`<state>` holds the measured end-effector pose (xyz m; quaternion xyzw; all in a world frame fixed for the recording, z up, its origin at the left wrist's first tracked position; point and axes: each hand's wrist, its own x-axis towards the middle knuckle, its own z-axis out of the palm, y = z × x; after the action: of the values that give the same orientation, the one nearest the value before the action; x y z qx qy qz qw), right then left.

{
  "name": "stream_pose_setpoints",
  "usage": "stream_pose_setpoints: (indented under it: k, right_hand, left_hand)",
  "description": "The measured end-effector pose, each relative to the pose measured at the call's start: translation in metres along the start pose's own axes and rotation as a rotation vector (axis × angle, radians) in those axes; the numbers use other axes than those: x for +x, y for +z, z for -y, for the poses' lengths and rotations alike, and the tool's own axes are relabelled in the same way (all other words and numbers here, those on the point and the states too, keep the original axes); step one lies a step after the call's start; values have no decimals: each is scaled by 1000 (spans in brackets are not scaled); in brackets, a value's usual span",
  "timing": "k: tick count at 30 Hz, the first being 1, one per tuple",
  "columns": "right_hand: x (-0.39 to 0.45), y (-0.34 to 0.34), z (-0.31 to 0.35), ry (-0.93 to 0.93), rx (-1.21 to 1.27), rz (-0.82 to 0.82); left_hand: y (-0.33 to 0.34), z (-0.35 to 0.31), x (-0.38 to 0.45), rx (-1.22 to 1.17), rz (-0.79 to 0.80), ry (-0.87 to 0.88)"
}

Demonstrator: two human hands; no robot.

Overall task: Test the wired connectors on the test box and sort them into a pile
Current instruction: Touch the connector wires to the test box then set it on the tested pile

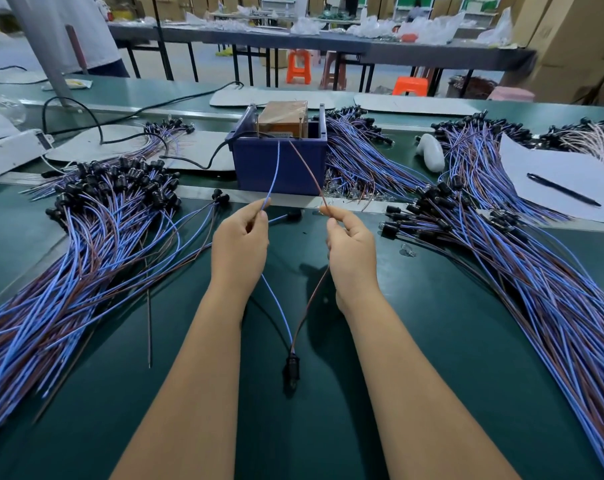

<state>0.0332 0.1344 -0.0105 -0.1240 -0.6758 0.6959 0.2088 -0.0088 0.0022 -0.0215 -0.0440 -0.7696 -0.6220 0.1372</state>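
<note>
Left hand: the left hand (pixel 240 242) pinched the blue wire (pixel 274 174) between thumb and fingertips, above the green table (pixel 415 341).
Right hand: the right hand (pixel 351 252) pinched the brown wire (pixel 307 171) in the same way, a little apart from the left hand.
Wires: both wires ran up from the hands to the top of the blue box (pixel 280 164); their far ends reached the opening of the box, but I could not tell what they touched there.
Connector: the black connector (pixel 291 370) of this pair hung low between the two forearms, near the table; whether it lay on the table I could not tell.
Box: it stood behind the hands, with a brown block (pixel 283 116) inside and a black cable (pixel 196 161) going out to the left.
Left pile: a big heap of wired connectors (pixel 96 216) lay left of the hands.
Right pile: another heap (pixel 501 244) lay on the right, spreading toward the near edge.
Paper: a white sheet (pixel 553 168) with a black pen (pixel 563 189) on it lay at the far right.
</note>
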Motion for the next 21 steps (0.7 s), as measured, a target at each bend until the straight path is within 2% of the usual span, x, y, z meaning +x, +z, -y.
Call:
stream_pose_setpoints:
  k: [7,21]
  right_hand:
    - [-2,-2,1,-15,5,-10]
    - [1,-4,0,6,-11,-30]
  left_hand:
    - [0,-5,2,-21,-77,-2]
    - [-5,1,9,-44,-98,-38]
